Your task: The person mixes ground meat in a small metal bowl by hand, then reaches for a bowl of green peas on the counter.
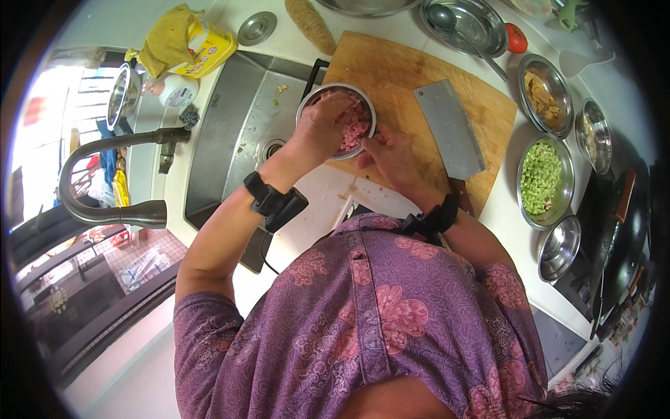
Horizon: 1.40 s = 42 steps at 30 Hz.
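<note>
A stainless steel bowl (372, 112) of pink minced meat (354, 137) sits at the left edge of a wooden cutting board (387, 68), beside the sink. My left hand (325, 123) reaches into it from the left, its fingertips hidden in or behind the meat. On the lower right side of the bowl, the thumb and fingers of my right hand (386, 157) pinch the rim. A cleaver (451, 128) lies flat on the board to the right of my right hand, its handle partly behind my right forearm.
The steel sink (220, 157) and curved faucet (78, 157) are at left. Along the right stand bowls of chopped green vegetable (540, 178) and brownish food (542, 99), an empty steel bowl (560, 249) and a black wok (623, 251). A tomato (516, 38) and a loofah (310, 26) lie behind.
</note>
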### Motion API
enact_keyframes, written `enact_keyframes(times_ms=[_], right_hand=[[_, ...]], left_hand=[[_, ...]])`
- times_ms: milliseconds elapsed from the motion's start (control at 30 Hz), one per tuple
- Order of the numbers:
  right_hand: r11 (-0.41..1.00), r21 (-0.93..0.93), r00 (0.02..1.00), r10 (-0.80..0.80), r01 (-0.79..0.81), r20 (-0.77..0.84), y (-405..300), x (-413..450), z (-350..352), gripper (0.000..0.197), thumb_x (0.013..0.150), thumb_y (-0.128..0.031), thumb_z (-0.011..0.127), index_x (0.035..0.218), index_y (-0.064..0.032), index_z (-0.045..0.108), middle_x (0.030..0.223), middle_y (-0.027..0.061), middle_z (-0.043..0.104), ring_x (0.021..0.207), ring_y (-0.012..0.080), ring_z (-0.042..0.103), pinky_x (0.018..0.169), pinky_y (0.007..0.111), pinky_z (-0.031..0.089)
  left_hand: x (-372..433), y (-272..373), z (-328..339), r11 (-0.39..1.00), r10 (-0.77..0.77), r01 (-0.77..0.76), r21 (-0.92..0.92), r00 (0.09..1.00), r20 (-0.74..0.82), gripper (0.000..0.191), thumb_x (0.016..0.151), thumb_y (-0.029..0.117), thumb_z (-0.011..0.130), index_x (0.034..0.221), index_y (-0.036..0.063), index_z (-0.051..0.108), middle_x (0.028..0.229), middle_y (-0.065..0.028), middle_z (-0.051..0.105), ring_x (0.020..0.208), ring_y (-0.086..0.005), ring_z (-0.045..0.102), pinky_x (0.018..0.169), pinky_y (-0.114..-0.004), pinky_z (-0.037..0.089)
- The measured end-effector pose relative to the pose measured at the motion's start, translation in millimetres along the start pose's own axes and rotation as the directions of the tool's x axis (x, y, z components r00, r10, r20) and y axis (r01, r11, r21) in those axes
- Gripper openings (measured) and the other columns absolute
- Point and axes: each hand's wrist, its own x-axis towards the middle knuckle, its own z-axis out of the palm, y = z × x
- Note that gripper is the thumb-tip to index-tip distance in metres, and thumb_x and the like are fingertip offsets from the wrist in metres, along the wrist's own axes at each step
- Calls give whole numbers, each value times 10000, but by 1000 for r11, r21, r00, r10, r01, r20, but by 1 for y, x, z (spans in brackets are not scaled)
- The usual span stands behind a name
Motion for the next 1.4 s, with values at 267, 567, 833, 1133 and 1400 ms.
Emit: enact_keyframes(times_ms=[267, 567, 833, 1133, 1400], right_hand=[[998, -58, 1000, -25, 25, 0, -8, -1, 0, 96, 806, -28, 506, 844, 60, 512, 635, 131, 596, 512, 184, 606, 478, 286, 494], [994, 107, 1000, 11, -11, 7, 3, 2, -1, 111, 827, -47, 523, 890, 42, 543, 658, 106, 607, 562, 146, 605, 518, 250, 479], [996, -92, 1000, 11, -9, 28, -5, 2, -4, 97, 829, -41, 521, 876, 43, 531, 659, 104, 607, 549, 157, 601, 520, 256, 484], [998, 62, 999, 14, -16, 32, 1, 1, -1, 114, 829, -20, 492, 911, 53, 520, 668, 97, 589, 522, 155, 587, 488, 268, 487], [999, -30, 1000, 30, -30, 3, -8, 0, 0, 124, 821, -53, 525, 906, 29, 562, 670, 90, 613, 529, 143, 592, 526, 250, 481]], left_hand=[[-2, -7, -1, 916, -167, -1, 402, 909, 382, 133, 710, 42, 582, 838, 12, 606, 941, -143, 596, 882, -318, 587, 719, -402, 483], [4, 0, -28, 945, 221, -308, 110, 850, 479, 339, 668, 9, 605, 989, 110, 647, 1137, -103, 567, 1095, -284, 511, 923, -364, 431], [8, 7, -7, 677, 105, -566, 470, 706, 700, 332, 683, 105, 599, 1008, 159, 636, 1152, -27, 519, 1169, -268, 391, 923, -349, 422], [9, -1, -28, 847, 168, -279, 453, 948, 271, 149, 668, 122, 607, 799, 50, 607, 918, -84, 577, 866, -275, 558, 699, -354, 492], [8, -17, -14, 921, -187, 55, 386, 931, 313, 134, 689, 78, 570, 781, -14, 600, 765, -218, 596, 761, -385, 585, 675, -431, 480]])
